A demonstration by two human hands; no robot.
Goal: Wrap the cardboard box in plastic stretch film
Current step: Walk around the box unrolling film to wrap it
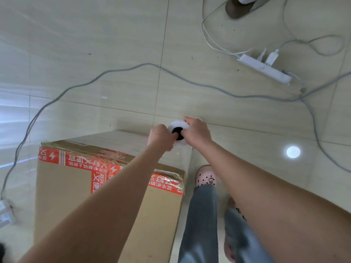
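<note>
Glossy beige floor tiles [114, 54] carried a grey cable [133, 68] and a white power strip [264, 68] on the far right. Near and left stood the brown cardboard box [66, 186] with its orange-red printed tape.

A pale, shiny sheet seemed to lie across the box's far top edge, and its corners looked crinkled with film, so wrapping was probably under way. The near faces looked bare, with most passes likely left to do.

Just beyond the box's far right corner, the left hand [161, 136] and right hand [197, 132] both curled tightly round the white roll of stretch film with its black core [179, 128].
</note>
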